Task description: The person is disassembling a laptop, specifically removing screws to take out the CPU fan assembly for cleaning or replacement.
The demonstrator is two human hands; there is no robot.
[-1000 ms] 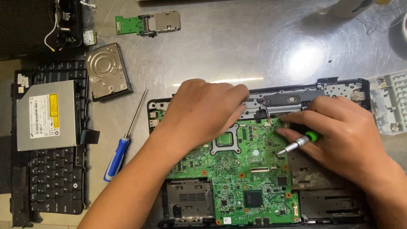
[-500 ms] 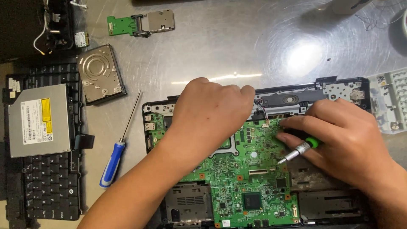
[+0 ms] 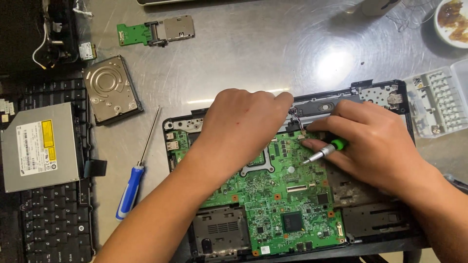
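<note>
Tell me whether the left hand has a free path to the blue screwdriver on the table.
Probably yes. The left hand rests on the green board and holds nothing visible, and the blue screwdriver lies alone on bare table beside the left forearm, with nothing between them.

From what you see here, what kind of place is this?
Probably an electronics repair bench: an opened laptop with its green motherboard bare, a removed hard drive and a blue-handled screwdriver lie on a metal table.
</note>
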